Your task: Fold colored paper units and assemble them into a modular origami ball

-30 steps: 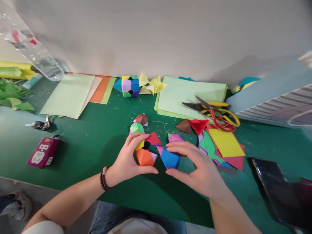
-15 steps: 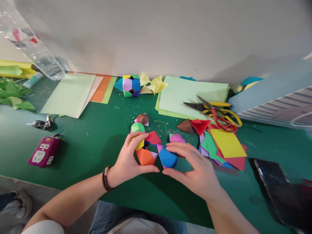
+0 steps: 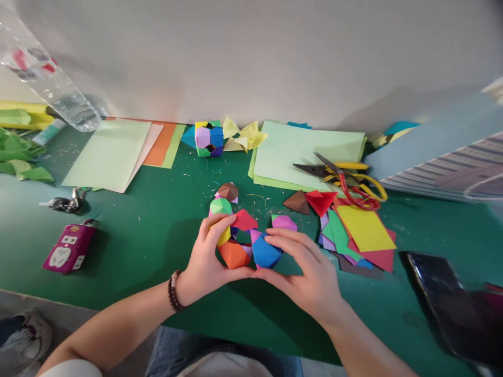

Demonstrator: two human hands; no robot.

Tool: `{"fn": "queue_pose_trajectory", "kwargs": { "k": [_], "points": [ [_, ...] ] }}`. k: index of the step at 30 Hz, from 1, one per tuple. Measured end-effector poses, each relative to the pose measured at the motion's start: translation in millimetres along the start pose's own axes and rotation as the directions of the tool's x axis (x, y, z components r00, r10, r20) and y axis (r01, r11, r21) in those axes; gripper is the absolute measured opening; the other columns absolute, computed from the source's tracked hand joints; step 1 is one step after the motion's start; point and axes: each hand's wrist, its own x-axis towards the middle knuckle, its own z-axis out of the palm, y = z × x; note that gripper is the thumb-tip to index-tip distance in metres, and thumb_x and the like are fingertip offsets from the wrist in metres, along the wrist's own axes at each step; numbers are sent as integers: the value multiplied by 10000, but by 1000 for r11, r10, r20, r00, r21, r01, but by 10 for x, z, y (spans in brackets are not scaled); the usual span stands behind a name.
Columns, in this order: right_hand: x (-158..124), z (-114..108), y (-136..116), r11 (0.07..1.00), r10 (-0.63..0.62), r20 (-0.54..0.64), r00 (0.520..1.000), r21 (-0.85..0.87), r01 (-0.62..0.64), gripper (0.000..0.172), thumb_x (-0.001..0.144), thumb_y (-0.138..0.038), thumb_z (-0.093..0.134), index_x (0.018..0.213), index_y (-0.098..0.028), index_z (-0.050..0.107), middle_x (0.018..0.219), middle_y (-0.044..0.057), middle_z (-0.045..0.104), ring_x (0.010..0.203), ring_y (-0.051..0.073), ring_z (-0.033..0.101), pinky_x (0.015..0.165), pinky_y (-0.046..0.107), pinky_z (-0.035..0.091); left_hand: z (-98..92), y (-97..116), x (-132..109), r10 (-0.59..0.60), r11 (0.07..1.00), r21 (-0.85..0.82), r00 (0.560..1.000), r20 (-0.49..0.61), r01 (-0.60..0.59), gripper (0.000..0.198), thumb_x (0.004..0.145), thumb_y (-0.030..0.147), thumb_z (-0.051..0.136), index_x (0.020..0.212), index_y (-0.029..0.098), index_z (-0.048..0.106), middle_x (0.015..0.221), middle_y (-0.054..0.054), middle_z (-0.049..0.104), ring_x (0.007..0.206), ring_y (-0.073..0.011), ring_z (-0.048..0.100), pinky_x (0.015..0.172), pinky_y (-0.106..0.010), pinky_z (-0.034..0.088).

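Observation:
A chain of folded origami modules (image 3: 236, 235) lies on the green cutting mat (image 3: 129, 251), its units forming a rough ring with bright pyramid points. My left hand (image 3: 206, 251) grips the side with the green, yellow and orange units (image 3: 233, 254). My right hand (image 3: 304, 267) cups a blue unit (image 3: 264, 251), with its thumb under it and its fingers across the top. The thumbs nearly meet below the chain. A red unit (image 3: 244, 220) and a pink unit (image 3: 283, 223) stand free at the far side.
An origami cube (image 3: 209, 139) stands by the wall among sheets of coloured paper (image 3: 308, 152). Scissors (image 3: 341, 178) lie at right, with loose pyramids and paper. Keys (image 3: 65, 205), a magenta box (image 3: 69, 248), a phone (image 3: 444, 303) and a plastic bottle (image 3: 47, 68) surround the mat.
My hands have come closer together. The blue unit has moved left towards the orange unit, narrowing the gap in the chain.

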Motion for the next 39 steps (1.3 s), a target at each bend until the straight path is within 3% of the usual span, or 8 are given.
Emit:
{"fn": "queue_pose_trajectory", "kwargs": {
  "k": [5,12,17,22,27,30,35,39],
  "points": [
    [-2,13,12,1000,8,14,1000,12,-8,368,844,-389,726,1173,-282,603,1156,109,688,1031,282,698,856,432,614,2,-12,4,16,1000,10,1000,-10,-15,944,598,639,816,1389,280,447,1332,-141,470,1253,-357,504,1048,-569,468],
    [-28,55,-1,971,158,75,984,171,-169,444,809,-396,757,1194,-277,571,1226,118,679,1112,287,679,870,421,616,12,-21,-9,49,999,-15,998,-28,-50,981,576,621,832,1410,291,434,1335,-135,463,1272,-352,492,1057,-551,468],
    [-4,63,25,859,300,210,930,364,-359,470,807,-347,750,1241,-294,579,1309,99,654,1143,271,671,826,372,634,9,-21,-8,19,1000,13,999,30,-19,1038,545,635,838,1425,301,399,1374,-141,419,1312,-372,455,1079,-583,440],
    [53,43,101,740,377,324,868,458,-492,444,778,-333,761,1199,-288,626,1312,84,663,1162,276,662,860,396,626,-20,52,-107,-61,994,93,988,144,48,1002,691,628,758,1495,301,259,1459,-177,343,1381,-382,387,1089,-608,421],
    [99,-10,142,637,378,477,793,488,-597,460,756,-362,775,1186,-264,643,1301,91,667,1114,268,685,881,399,618,-72,87,-227,-59,972,234,975,212,7,910,775,524,744,1489,278,237,1471,-195,339,1378,-364,411,1055,-580,471],
    [116,-37,162,596,376,534,757,486,-639,488,747,-399,785,1193,-263,643,1279,86,672,1086,265,691,898,403,609,-80,53,-203,14,961,267,978,208,-70,918,781,533,733,1494,247,232,1456,-210,362,1368,-366,422,1042,-571,484],
    [128,-53,217,608,332,537,776,507,-611,485,758,-415,778,1199,-273,637,1293,78,652,1155,267,652,921,404,596,-78,-3,-49,201,951,179,945,257,-251,894,828,679,562,1518,219,229,1497,-232,327,1395,-380,384,1076,-570,442],
    [155,-152,265,687,326,515,793,447,-573,458,763,-410,774,1179,-272,640,1258,74,662,1138,258,655,916,388,595,-58,-42,14,188,972,85,944,270,-218,677,945,574,454,1498,220,291,1426,-203,425,1338,-328,458,1067,-512,458]
  ]
}}
